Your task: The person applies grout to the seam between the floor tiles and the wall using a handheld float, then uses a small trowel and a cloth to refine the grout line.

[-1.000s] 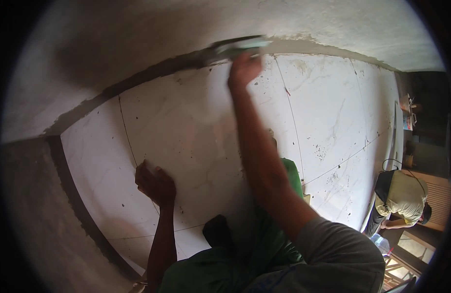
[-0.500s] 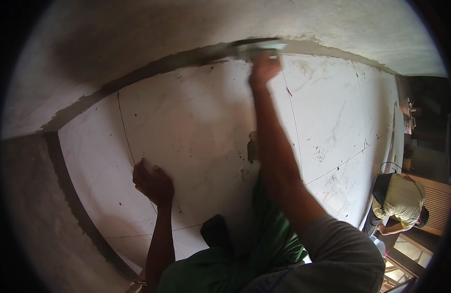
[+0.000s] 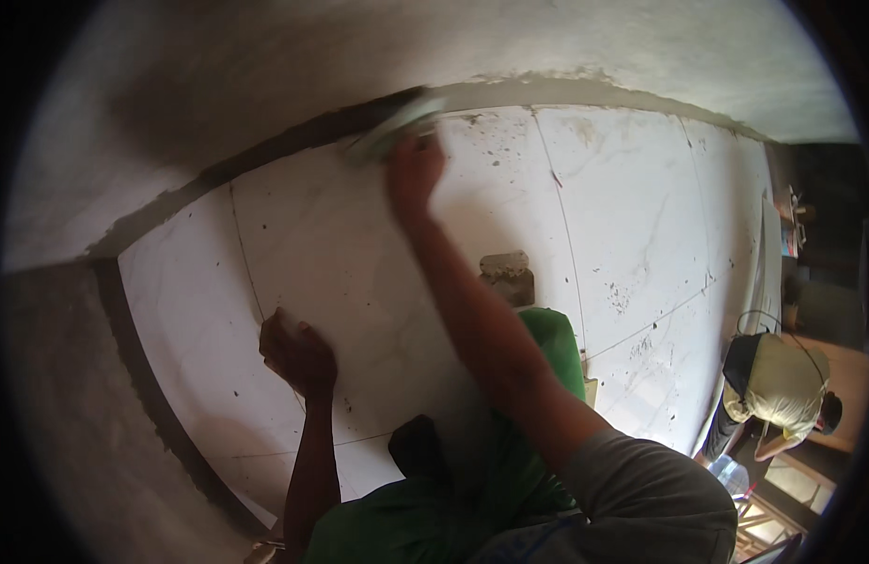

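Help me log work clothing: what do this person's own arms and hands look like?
The left hand and right hand are bare: no gloves, and no watch visible on either wrist. Both forearms are uncovered. The right sleeve is short and grey; no left sleeve shows. Blur hides finer detail on the right hand.

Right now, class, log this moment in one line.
left hand: on white tiles | right hand: holds blurred pale tool beside grey strip

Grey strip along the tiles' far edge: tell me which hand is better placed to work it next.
Right, likely. The right hand holds the pale flat tool close to the grey strip, while the left hand appears to rest on the white tiles, farther away, with no visible tool.
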A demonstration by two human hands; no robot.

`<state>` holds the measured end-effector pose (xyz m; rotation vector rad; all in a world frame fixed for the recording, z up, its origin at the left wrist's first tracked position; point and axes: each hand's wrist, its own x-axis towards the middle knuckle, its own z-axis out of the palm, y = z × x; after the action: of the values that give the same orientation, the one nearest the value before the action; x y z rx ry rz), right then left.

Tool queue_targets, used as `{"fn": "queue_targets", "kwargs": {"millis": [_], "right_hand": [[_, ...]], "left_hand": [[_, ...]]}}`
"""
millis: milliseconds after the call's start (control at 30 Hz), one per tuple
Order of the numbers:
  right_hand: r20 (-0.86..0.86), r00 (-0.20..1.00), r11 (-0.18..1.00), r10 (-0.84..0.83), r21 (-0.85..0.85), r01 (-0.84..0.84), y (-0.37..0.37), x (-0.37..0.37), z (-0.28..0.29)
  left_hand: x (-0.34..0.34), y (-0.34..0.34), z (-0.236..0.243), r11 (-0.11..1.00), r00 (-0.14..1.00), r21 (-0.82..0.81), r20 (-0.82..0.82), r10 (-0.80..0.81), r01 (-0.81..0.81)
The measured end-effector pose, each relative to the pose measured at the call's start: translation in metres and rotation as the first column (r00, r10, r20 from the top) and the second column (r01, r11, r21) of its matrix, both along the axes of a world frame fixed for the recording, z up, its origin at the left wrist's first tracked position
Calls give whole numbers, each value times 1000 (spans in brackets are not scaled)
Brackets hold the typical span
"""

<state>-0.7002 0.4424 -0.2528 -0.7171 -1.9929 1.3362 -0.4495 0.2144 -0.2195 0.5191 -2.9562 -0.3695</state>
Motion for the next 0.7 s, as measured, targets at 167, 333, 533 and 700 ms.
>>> {"fn": "queue_targets", "kwargs": {"millis": [167, 333, 533, 700], "right_hand": [[-494, 868, 913, 52, -329, -242, 129, -34, 4], [28, 998, 998, -58, 7, 58, -48, -42, -39], [-153, 840, 392, 520, -831, -394, -189, 100, 97], [-177, 730, 97, 660, -944, -316, -72, 186, 80]], "left_hand": [[-8, 4, -4, 998, 1000, -58, -18, -3, 2], [-7, 11, -11, 999, 999, -33, -45, -25, 23], [5, -24, -5, 997, 995, 58, 89, 41, -46], [4, -7, -11, 997, 992, 75, -115, 42, -34]]}}
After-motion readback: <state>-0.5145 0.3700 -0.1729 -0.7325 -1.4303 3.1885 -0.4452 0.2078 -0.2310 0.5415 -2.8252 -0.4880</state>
